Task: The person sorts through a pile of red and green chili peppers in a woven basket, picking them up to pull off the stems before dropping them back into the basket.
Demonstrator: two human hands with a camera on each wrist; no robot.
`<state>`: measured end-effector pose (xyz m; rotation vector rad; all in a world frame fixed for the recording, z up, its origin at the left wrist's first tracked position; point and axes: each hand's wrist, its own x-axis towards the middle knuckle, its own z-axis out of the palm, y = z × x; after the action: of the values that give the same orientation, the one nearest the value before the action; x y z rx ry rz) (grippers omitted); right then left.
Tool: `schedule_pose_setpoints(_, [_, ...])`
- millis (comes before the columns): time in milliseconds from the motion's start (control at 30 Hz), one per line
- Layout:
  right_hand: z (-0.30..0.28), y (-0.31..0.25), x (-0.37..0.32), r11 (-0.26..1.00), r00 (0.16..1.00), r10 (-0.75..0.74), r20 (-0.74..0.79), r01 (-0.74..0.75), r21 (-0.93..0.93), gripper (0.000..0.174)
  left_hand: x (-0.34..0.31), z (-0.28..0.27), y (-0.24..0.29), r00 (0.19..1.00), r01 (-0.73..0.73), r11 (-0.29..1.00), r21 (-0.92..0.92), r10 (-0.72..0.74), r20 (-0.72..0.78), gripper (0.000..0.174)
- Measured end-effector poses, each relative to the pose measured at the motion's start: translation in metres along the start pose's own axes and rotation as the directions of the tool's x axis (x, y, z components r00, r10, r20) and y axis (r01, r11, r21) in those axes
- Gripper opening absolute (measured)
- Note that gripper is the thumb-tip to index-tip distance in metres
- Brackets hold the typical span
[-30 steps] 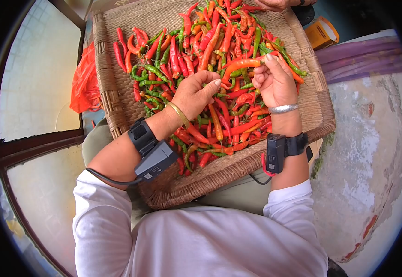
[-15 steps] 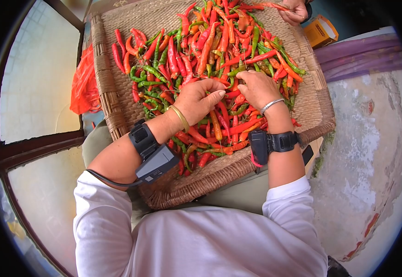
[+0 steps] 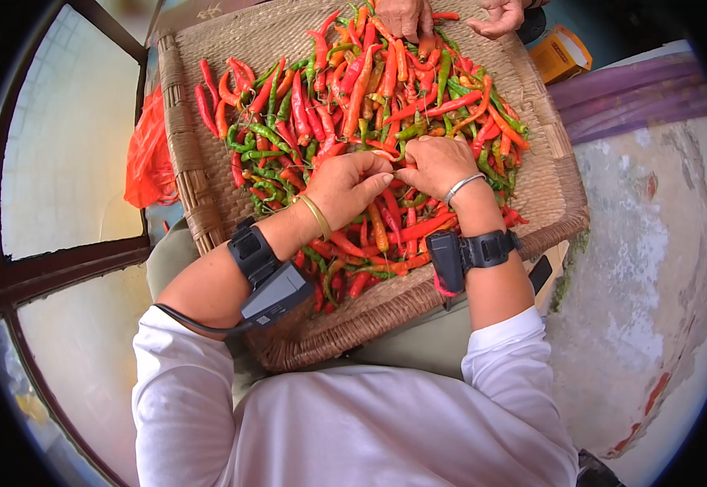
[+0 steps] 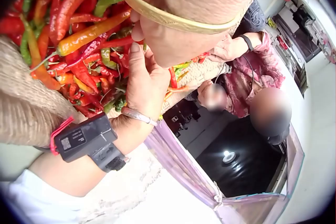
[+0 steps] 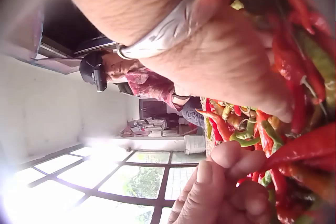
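Both hands meet fingertip to fingertip low over a heap of red, green and orange chili peppers (image 3: 366, 81). My left hand (image 3: 345, 191), with a gold bangle, pinches a red chili pepper (image 5: 307, 148) between thumb and fingers. In the right wrist view it reaches rightward from those fingertips. Close against it is my right hand (image 3: 443, 166), with a silver bangle, its fingers bent down. Its thumb (image 4: 136, 64) comes right up to the left fingertips in the left wrist view. I cannot tell whether the right fingers grip anything.
A shallow woven basket (image 3: 544, 162) under the peppers lies over the lap. Across it, another person's hand (image 3: 402, 16) reaches into the heap, with their other hand (image 3: 498, 16) at the rim. A red plastic bag (image 3: 150, 150) hangs at left; an orange box (image 3: 560, 55) stands at right.
My right hand has let go of an orange chili pepper and moved down-left to meet the left hand, which has barely moved. The other person's hands have come further into view.
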<state>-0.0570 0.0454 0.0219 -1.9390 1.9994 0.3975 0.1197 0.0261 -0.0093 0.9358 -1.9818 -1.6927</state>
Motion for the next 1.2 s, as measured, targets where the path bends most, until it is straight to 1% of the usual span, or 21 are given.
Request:
schedule_pose_setpoints(67, [-0.001, 0.0, -0.003, 0.996, 0.997, -0.076, 0.02, 0.075, 0.044, 0.026, 0.001, 0.002, -0.004, 1.0, -0.005, 1.0, -0.022, 0.005, -0.022, 0.017])
schedule_pose_setpoints(100, [-0.001, 0.0, -0.005, 0.996, 0.997, -0.074, 0.016, 0.073, 0.045, 0.026, 0.001, 0.002, -0.005, 0.999, -0.008, 0.999, -0.047, 0.006, -0.046, 0.016])
schedule_pose_setpoints(167, [-0.002, 0.001, -0.009, 0.989, 0.988, -0.149, 0.033, 0.148, 0.019, 0.025, 0.0, 0.002, -0.003, 0.999, -0.013, 0.999, -0.05, 0.011, -0.047, 0.016])
schedule_pose_setpoints(200, [0.002, 0.002, -0.009, 0.987, 0.988, -0.157, 0.003, 0.157, 0.027, 0.022, 0.0, 0.002, -0.002, 0.999, -0.013, 0.998, -0.058, 0.01, -0.049, 0.016])
schedule_pose_setpoints(333, [0.006, 0.004, -0.009, 0.983, 0.982, -0.184, -0.039, 0.183, -0.007, 0.019, 0.0, 0.001, -0.002, 0.998, 0.004, 0.999, -0.042, -0.006, -0.06, 0.016])
schedule_pose_setpoints(400, [0.008, 0.005, -0.007, 0.964, 0.961, -0.224, -0.163, 0.243, 0.111, 0.017, 0.0, 0.0, -0.002, 1.0, -0.017, 1.0, -0.021, 0.017, -0.023, 0.02])
schedule_pose_setpoints(433, [0.006, 0.004, -0.008, 0.964, 0.961, -0.225, -0.164, 0.244, 0.11, 0.017, 0.0, 0.0, -0.002, 1.0, -0.019, 1.0, -0.021, 0.018, -0.025, 0.02])
schedule_pose_setpoints(500, [-0.002, 0.002, -0.01, 0.94, 0.905, -0.189, -0.381, 0.28, 0.197, 0.016, 0.0, -0.001, 0.001, 0.998, -0.04, 0.998, -0.047, 0.037, -0.049, 0.02])
schedule_pose_setpoints(533, [-0.005, 0.0, -0.012, 0.939, 0.905, -0.193, -0.38, 0.282, 0.194, 0.016, 0.0, -0.001, 0.002, 0.998, -0.039, 0.998, -0.049, 0.037, -0.053, 0.02])
schedule_pose_setpoints(567, [-0.007, -0.001, -0.014, 0.861, 0.894, -0.147, -0.424, 0.327, 0.39, 0.013, 0.0, -0.001, 0.003, 0.995, -0.059, 0.997, -0.043, 0.055, -0.084, 0.02])
schedule_pose_setpoints(600, [-0.009, -0.002, -0.016, 0.74, 0.885, -0.091, -0.456, 0.367, 0.564, 0.01, 0.0, -0.001, 0.003, 0.991, -0.078, 0.996, -0.037, 0.073, -0.113, 0.019])
schedule_pose_setpoints(633, [-0.009, -0.004, -0.017, 0.741, 0.886, -0.092, -0.455, 0.367, 0.563, 0.01, 0.0, 0.0, 0.003, 0.991, -0.077, 0.996, -0.038, 0.073, -0.114, 0.019])
schedule_pose_setpoints(667, [-0.01, -0.007, -0.019, 0.588, 0.907, -0.039, -0.42, 0.36, 0.724, 0.01, 0.0, 0.0, 0.002, 0.995, -0.081, 0.988, -0.131, 0.072, -0.073, 0.02])
schedule_pose_setpoints(700, [-0.01, -0.01, -0.019, 0.405, 0.928, 0.005, -0.373, 0.339, 0.849, 0.01, 0.0, 0.001, 0.002, 0.997, -0.081, 0.972, -0.223, 0.076, -0.031, 0.021])
schedule_pose_setpoints(733, [-0.01, -0.011, -0.02, 0.405, 0.928, 0.006, -0.373, 0.339, 0.849, 0.01, 0.0, 0.0, 0.002, 0.997, -0.081, 0.972, -0.222, 0.076, -0.031, 0.021])
schedule_pose_setpoints(800, [-0.008, -0.014, -0.02, 0.181, 0.971, -0.001, -0.24, 0.236, 0.955, 0.011, -0.001, -0.002, 0.003, 0.997, 0.023, 0.982, -0.186, -0.008, 0.081, 0.02])
schedule_pose_setpoints(900, [-0.003, -0.017, -0.016, 0.156, 0.962, 0.024, -0.273, 0.266, 0.951, 0.01, -0.002, 0.0, 0.005, 0.997, 0.051, 0.964, -0.26, -0.033, 0.071, 0.019])
schedule_pose_setpoints(933, [-0.004, -0.018, -0.016, 0.155, 0.962, 0.024, -0.272, 0.265, 0.952, 0.01, -0.002, -0.001, 0.006, 0.997, 0.052, 0.964, -0.26, -0.034, 0.071, 0.019])
schedule_pose_setpoints(1000, [-0.006, -0.02, -0.017, 0.025, 0.964, 0.043, -0.263, 0.262, 0.965, 0.013, -0.003, -0.002, 0.008, 0.996, 0.034, 0.983, -0.181, -0.018, 0.086, 0.018])
schedule_pose_setpoints(1133, [-0.007, -0.015, -0.017, 0.002, 0.977, 0.068, -0.2, 0.201, 0.98, 0.019, -0.003, -0.003, 0.009, 0.996, 0.044, 0.992, -0.116, -0.034, 0.081, 0.018])
schedule_pose_setpoints(1200, [-0.009, -0.01, -0.017, -0.032, 0.991, 0.058, -0.124, 0.126, 0.991, 0.023, -0.002, -0.002, 0.006, 0.998, -0.008, 0.999, -0.052, 0.011, 0.067, 0.018])
